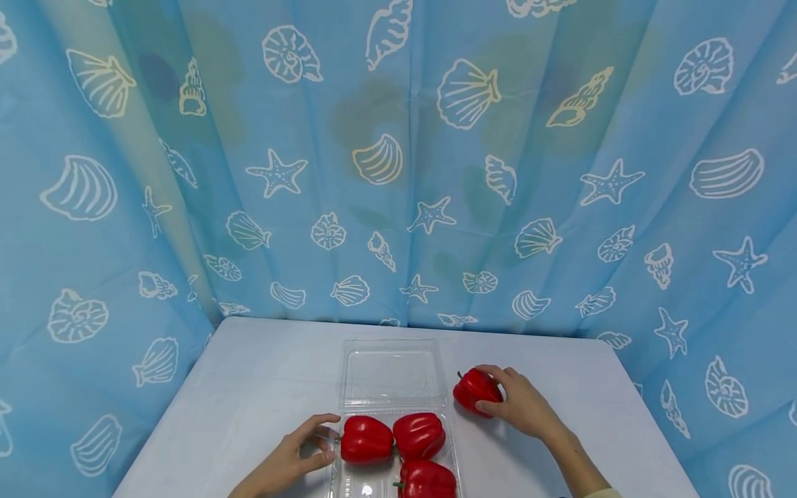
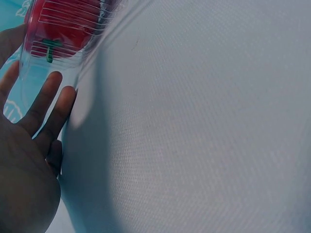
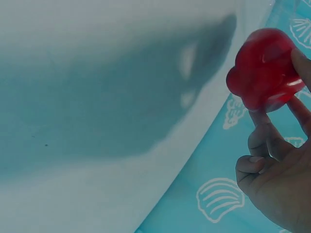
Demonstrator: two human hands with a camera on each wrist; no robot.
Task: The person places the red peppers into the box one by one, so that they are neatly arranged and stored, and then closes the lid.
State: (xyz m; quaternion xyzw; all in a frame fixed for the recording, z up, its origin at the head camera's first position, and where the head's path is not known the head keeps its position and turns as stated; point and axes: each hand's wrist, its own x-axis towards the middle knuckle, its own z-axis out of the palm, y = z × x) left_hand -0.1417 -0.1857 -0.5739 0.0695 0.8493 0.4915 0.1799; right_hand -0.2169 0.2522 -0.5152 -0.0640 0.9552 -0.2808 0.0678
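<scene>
My right hand (image 1: 518, 402) grips a red bell pepper (image 1: 476, 391) by its sides, right of a clear plastic box. In the right wrist view that pepper (image 3: 267, 68) sits between thumb and fingers, over its shadow. The clear box (image 1: 457, 465) holds three red bell peppers: one at left (image 1: 366, 440), one at right (image 1: 420, 435) and one nearer me (image 1: 428, 481). My left hand (image 1: 299, 453) is at the box's left wall, fingers spread and slightly bent. In the left wrist view this hand (image 2: 29, 145) has its fingertips by the ribbed wall, behind which a pepper's green stem (image 2: 50, 48) shows.
The box's clear lid (image 1: 391, 373) lies folded back, away from me. Everything stands on a white table (image 1: 261, 373). A blue curtain (image 1: 398, 207) with white shells and starfish hangs behind the table and along both sides.
</scene>
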